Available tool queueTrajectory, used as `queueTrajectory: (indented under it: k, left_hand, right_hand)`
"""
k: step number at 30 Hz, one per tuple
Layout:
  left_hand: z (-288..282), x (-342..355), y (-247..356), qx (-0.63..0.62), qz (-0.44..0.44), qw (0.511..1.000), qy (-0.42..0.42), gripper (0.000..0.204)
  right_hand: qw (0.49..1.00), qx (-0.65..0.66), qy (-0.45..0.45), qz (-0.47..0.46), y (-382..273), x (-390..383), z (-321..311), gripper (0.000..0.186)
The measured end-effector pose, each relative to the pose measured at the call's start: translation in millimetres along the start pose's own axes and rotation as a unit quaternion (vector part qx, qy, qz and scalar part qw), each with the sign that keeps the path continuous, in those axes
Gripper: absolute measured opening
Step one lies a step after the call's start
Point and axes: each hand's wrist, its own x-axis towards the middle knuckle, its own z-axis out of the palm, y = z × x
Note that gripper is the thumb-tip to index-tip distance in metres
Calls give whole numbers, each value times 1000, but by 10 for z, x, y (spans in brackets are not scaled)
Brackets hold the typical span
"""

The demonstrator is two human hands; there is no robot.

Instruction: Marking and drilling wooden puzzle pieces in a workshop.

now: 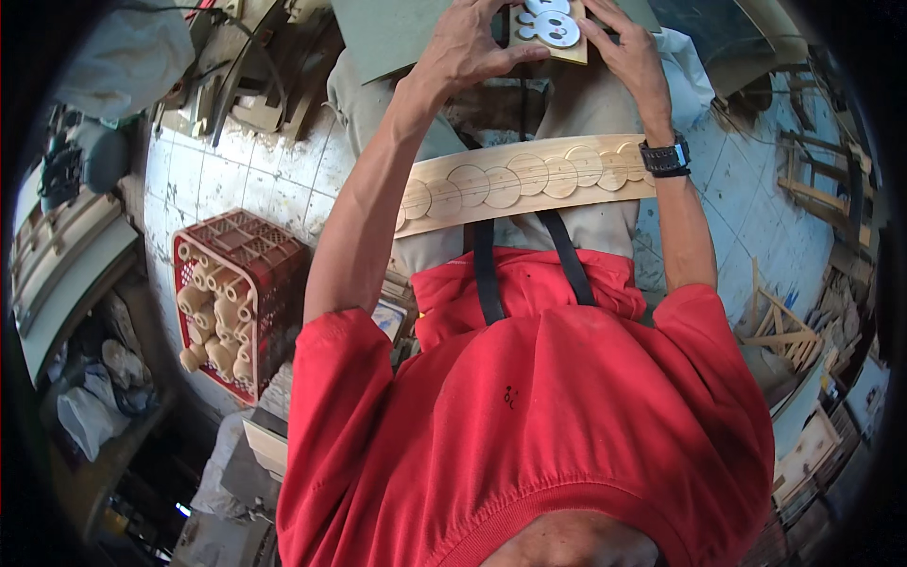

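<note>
The panel [568, 55] is held near the view's top, its opposite edges clamped by the left hand [468, 42] and right hand [627, 45]. It is judged light and stiff, best gripped by 2 edges, off the white figure [553, 30].

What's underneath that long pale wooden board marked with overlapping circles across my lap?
Beige cloth trousers show above and below the pale wooden board, and two black straps reach its lower edge. Whatever lies directly beneath is covered.

We see a smudged tiled floor [260, 175], whitish near its left edge, bluish toward its right, where wooden frames [818, 197] stand.
</note>
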Motion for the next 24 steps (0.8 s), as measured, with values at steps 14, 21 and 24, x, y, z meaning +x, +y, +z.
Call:
queueTrajectory:
  k: [14,21,24]
  left_hand:
    - [-10,-19,-82,-11,2,1000,2,70]
    - [44,-55,-74,19,16,999,23,68]
    - [27,-90,-24,20,2,1000,17,68]
  right_hand:
    - [1000,13,-10,16,-17,34,7,42]
    - [999,13,32,-33,261,-21,133,37]
    - [999,-11,25,-34,112,-52,107,38]
